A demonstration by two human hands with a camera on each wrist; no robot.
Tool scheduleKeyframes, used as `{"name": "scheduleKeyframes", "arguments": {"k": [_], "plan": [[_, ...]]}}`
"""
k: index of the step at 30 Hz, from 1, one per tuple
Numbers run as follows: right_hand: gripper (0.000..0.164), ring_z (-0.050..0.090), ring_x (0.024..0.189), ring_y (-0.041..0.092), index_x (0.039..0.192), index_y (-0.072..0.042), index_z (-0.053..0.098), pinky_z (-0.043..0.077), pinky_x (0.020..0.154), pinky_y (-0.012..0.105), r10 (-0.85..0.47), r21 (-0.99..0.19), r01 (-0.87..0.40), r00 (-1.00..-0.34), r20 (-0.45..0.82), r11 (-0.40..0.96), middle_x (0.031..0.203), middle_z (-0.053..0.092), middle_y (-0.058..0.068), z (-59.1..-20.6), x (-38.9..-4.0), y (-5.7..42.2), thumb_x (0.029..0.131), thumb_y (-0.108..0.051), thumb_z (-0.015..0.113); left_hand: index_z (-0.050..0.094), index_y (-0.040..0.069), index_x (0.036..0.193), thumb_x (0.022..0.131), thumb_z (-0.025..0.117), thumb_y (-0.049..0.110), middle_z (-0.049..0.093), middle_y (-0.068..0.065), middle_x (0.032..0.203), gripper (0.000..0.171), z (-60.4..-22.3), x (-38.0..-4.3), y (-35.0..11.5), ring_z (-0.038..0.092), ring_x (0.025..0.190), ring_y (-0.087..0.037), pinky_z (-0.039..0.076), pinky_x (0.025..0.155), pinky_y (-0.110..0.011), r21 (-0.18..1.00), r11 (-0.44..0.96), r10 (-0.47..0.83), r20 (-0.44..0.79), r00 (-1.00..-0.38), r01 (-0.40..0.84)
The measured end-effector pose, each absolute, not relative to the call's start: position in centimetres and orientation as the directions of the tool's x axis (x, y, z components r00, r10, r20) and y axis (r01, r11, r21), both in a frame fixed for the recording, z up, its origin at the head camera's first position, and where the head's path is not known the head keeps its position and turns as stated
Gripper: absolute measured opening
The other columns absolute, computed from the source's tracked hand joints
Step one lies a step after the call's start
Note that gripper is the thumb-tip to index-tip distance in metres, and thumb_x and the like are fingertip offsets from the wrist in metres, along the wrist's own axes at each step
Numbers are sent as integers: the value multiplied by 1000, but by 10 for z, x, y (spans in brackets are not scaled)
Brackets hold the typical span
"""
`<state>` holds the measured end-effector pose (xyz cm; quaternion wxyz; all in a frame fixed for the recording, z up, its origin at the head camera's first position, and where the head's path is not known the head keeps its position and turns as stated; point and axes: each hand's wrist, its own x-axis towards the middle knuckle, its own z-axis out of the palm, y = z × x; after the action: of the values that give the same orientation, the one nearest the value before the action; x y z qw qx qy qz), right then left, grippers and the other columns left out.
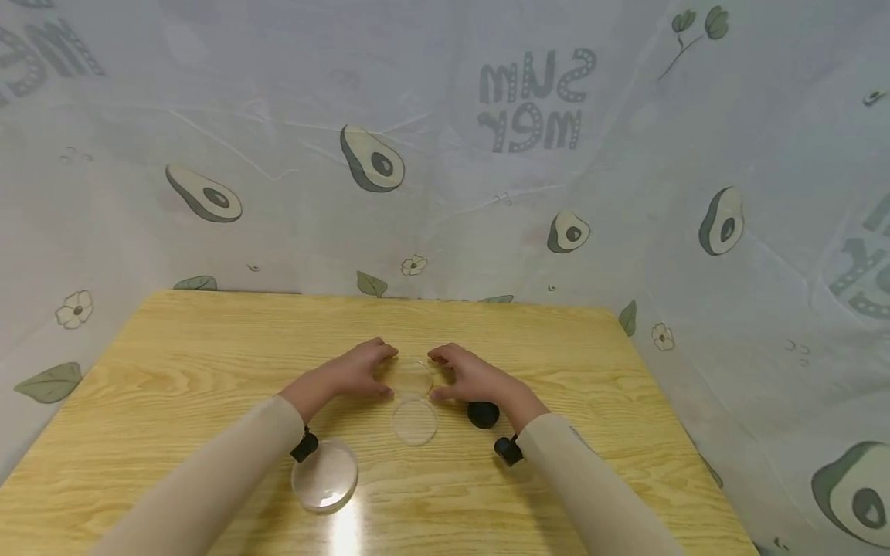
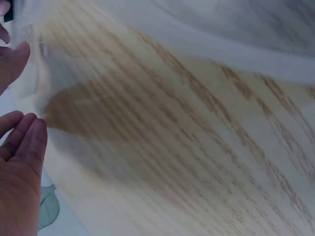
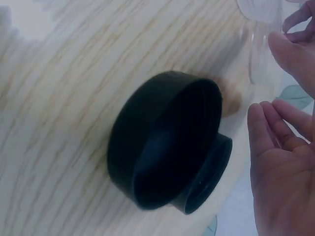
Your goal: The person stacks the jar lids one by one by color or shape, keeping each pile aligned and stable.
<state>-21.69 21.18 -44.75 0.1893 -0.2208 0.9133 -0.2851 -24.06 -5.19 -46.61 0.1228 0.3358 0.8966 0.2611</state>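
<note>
A clear round container [image 1: 413, 378] stands near the middle of the wooden table, between my two hands. My left hand [image 1: 361, 369] is on its left side, thumb and fingers parted and loosely curved. Opposite it, my right hand [image 1: 467, 372] has the same shape, its fingertips close to the clear wall. Nothing is gripped by either hand. Just in front of the container is a second clear round piece [image 1: 415, 422]. A black hollow cap [image 3: 165, 140], with a smaller black ring-like part [image 3: 209, 174] against it, sits beneath my right wrist.
A larger clear round disc [image 1: 325, 477] lies by my left forearm, with light glaring off it. The wooden table [image 1: 229, 332] ends at a printed cloth [image 1: 445, 216] hanging behind it and to the sides. Both wrists carry small black cameras [image 1: 304, 446].
</note>
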Motion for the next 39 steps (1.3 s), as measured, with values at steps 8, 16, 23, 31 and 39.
{"name": "scheduleKeyframes", "arguments": {"k": [8, 16, 23, 31, 39], "plan": [[66, 56, 131, 28, 150, -3, 50, 47, 114, 46, -537, -571, -338, -814, -221, 748, 140, 56, 13, -458, -224, 204, 95, -24, 80, 58, -6, 140, 87, 86, 24, 59, -16, 124, 67, -475, -244, -45, 54, 114, -28, 49, 103, -46, 544, 631, 685, -58, -726, 553], [66, 56, 115, 22, 149, -3, 50, 50, 105, 44, -555, -537, -385, -809, -195, 750, 130, 57, 12, -459, -227, 200, 94, -26, 80, 58, -8, 137, 86, 87, 21, 58, -16, 117, 66, -474, -245, -38, 51, 99, -20, 49, 93, -37, 581, 623, 669, -49, -742, 524], [65, 57, 110, 21, 148, -3, 52, 51, 101, 43, -546, -543, -376, -816, -189, 751, 126, 59, 11, -460, -226, 201, 94, -26, 80, 59, -7, 135, 83, 89, 18, 57, -14, 112, 64, -477, -246, -34, 50, 94, -18, 48, 89, -34, 582, 632, 655, -49, -754, 512], [64, 49, 100, 18, 148, -1, 52, 46, 91, 38, -556, -539, -391, -812, -181, 746, 119, 56, 11, -459, -223, 200, 95, -24, 79, 59, -6, 134, 85, 88, 16, 55, -13, 111, 61, -474, -241, -31, 49, 91, -17, 48, 86, -34, 588, 644, 640, -65, -765, 489], [63, 49, 99, 18, 147, -1, 52, 45, 88, 36, -558, -530, -408, -814, -158, 744, 117, 56, 11, -459, -220, 199, 95, -24, 79, 59, -7, 132, 84, 88, 15, 56, -16, 112, 60, -470, -241, -29, 49, 90, -17, 48, 86, -34, 592, 641, 644, -70, -762, 488]]}}
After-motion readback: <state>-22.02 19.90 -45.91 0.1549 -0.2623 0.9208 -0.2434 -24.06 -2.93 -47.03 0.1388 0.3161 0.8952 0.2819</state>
